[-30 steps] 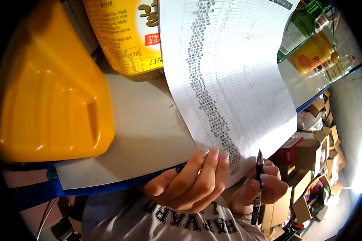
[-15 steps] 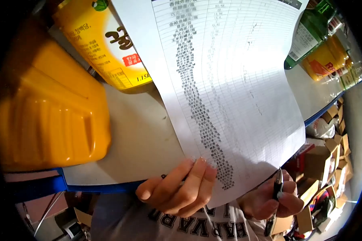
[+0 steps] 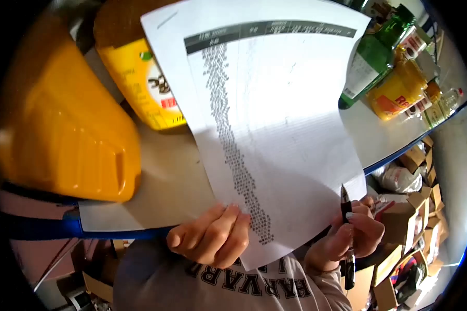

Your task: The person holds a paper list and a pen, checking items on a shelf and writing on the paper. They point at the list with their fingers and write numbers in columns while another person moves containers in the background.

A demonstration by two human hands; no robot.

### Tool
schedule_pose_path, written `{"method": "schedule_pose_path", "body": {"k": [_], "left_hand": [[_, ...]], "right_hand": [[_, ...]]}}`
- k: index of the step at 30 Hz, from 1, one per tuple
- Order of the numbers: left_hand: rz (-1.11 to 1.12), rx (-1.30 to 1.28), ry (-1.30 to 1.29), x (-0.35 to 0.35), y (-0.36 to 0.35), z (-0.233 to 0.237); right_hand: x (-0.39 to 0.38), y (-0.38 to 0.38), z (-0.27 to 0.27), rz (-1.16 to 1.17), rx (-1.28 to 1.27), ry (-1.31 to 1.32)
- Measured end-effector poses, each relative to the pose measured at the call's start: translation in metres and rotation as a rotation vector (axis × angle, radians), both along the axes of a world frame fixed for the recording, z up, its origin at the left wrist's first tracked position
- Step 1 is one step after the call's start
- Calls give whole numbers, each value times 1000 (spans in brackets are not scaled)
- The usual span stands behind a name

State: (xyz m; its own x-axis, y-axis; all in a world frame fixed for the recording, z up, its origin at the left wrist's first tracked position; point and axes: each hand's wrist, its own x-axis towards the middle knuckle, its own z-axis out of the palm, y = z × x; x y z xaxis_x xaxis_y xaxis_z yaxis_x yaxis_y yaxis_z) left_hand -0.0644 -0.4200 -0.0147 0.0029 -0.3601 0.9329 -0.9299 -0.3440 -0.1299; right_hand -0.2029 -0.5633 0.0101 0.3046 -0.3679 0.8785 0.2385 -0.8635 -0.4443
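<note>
A large printed sheet of paper [image 3: 296, 150], with a dark header band and a column of small characters down its left part, fills the middle of the view. My left hand [image 3: 211, 236] pinches its lower left edge with bent fingers. Near the lower right edge, my right hand [image 3: 355, 230] is closed around a black pen [image 3: 349, 269]. The pen's tip points up and overlaps the paper. Left of the sheet stands a jar with a yellow label [image 3: 140, 85], partly covered by the paper. An orange-yellow plastic container [image 3: 67, 129] is further left.
A green bottle [image 3: 376, 57] and a yellow-lidded jar [image 3: 397, 90] stand right of the paper, beside a small clear bottle [image 3: 446, 109]. The pale tabletop [image 3: 166, 176] has a blue edge. Open cardboard boxes [image 3: 399, 220] and a white plastic bag [image 3: 399, 178] lie below on the right.
The sheet now shows its whole header and sits lower and further left in view. My right hand has risen, bringing the pen tip over the paper. My left hand keeps its hold.
</note>
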Motion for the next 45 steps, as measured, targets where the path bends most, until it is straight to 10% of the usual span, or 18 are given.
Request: {"method": "schedule_pose_path", "body": {"k": [13,45], "left_hand": [[-102,54,31,-1,9,-3],[14,-6,-38,-2,1,-2]], "right_hand": [[10,10,-3,-291,152,64],[8,2,5,-71,-103,398]]}}
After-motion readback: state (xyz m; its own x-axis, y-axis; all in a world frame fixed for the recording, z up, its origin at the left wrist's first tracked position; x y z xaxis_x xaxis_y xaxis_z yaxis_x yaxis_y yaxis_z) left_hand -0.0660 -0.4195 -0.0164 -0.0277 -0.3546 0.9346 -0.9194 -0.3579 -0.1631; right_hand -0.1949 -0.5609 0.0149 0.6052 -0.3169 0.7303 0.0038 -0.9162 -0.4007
